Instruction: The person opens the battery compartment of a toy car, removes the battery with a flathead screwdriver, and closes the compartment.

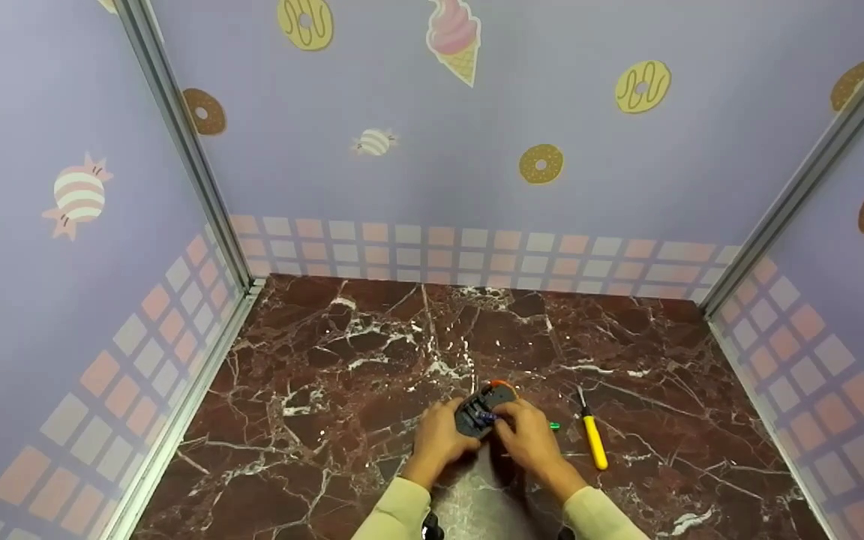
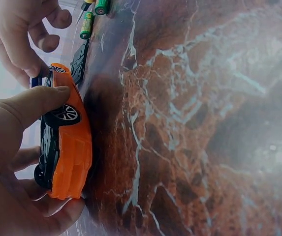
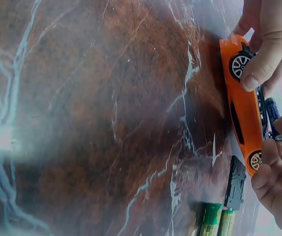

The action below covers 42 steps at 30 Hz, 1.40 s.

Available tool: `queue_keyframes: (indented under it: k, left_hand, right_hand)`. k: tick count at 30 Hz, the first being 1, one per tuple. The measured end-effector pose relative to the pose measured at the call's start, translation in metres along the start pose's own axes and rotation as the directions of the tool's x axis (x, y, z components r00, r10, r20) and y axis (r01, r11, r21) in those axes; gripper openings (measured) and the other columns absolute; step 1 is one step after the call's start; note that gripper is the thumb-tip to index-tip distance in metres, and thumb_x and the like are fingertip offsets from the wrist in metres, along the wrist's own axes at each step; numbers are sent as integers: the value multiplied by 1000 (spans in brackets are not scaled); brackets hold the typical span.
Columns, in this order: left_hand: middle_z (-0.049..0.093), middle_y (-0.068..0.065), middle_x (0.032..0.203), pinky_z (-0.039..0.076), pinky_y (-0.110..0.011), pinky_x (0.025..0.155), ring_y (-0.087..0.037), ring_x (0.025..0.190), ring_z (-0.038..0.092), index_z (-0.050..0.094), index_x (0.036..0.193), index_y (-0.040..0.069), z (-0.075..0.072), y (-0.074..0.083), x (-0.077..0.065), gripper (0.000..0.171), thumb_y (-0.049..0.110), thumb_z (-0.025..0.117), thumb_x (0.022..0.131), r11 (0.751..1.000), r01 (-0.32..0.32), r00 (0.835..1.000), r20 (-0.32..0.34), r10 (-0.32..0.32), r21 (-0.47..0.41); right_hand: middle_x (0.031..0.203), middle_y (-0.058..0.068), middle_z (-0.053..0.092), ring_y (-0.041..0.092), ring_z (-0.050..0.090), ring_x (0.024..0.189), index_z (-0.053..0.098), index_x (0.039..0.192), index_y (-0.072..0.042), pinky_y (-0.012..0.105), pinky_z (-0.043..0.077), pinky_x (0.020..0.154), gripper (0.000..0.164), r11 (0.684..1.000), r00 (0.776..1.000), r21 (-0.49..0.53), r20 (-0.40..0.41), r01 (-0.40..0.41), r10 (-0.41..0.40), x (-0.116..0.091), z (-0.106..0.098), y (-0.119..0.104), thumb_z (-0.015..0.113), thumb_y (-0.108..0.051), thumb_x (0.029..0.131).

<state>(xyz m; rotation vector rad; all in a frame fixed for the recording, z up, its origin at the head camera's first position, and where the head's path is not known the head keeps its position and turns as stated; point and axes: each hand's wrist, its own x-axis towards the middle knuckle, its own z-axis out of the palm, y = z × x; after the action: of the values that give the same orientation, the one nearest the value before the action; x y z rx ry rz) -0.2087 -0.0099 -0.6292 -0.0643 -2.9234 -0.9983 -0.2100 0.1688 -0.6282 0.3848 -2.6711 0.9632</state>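
An orange toy car (image 3: 244,105) lies upside down on the marbled surface, its black underside (image 1: 469,430) facing up. My left hand (image 1: 436,439) grips it by one end, the thumb over the side near a wheel (image 2: 67,114). Over the opened battery compartment, my right hand (image 1: 533,439) pinches a dark blue battery (image 3: 272,115) between thumb and fingers. The battery is tilted against the underside, and fingers partly cover it. A flat black battery cover (image 3: 235,182) rests beside the car, close to the right hand.
Two green batteries (image 3: 210,219) lie near the cover. A screwdriver (image 1: 595,441) with a yellow handle is to the right of the right hand. Patterned panels (image 1: 432,187) enclose the surface at the back and both sides.
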Motion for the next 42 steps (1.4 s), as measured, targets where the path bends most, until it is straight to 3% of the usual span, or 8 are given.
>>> queue_keyframes:
  k: [7,16,22,33,42]
  left_hand:
    - [62,-8,102,46,-42,76,-26,91,55,61,130,13,1,-1,1,83,34,90,54,1000,-7,1000,2,7,-1]
    - [62,-10,101,46,-44,77,-27,89,55,61,130,12,-1,-1,2,84,34,89,53,1000,-7,1000,9,7,-10]
    - [62,-9,101,47,-44,77,-28,90,55,61,129,13,-4,-1,2,85,35,90,53,1000,-2,1000,10,2,-7]
    - [62,-9,103,47,-43,76,-26,90,54,61,130,14,-1,-1,2,85,34,89,52,1000,1,1000,24,-1,-9]
    - [62,-9,102,47,-43,76,-26,90,54,60,131,13,0,0,0,87,34,89,51,1000,5,1000,25,-4,-15]
  right_hand:
    - [90,-2,66,12,63,77,75,95,-12,33,52,69,15,1000,1000,2,-19,3,-3,-5,-8,9,72,-11,81]
    - [87,-6,66,11,58,74,75,92,-14,33,50,69,15,999,998,16,-49,-39,40,-15,-15,23,72,-8,79]
    - [86,-6,68,11,63,77,76,92,-11,32,52,70,17,998,996,38,-66,-54,56,-22,-19,30,71,-6,77]
    - [83,-7,64,3,58,67,75,91,-15,25,49,64,15,990,990,46,-25,-135,136,-32,-25,41,72,-7,78]
    - [85,-3,68,11,60,73,75,90,-13,33,49,69,18,993,991,5,-55,-118,118,-42,-29,50,72,-5,74]
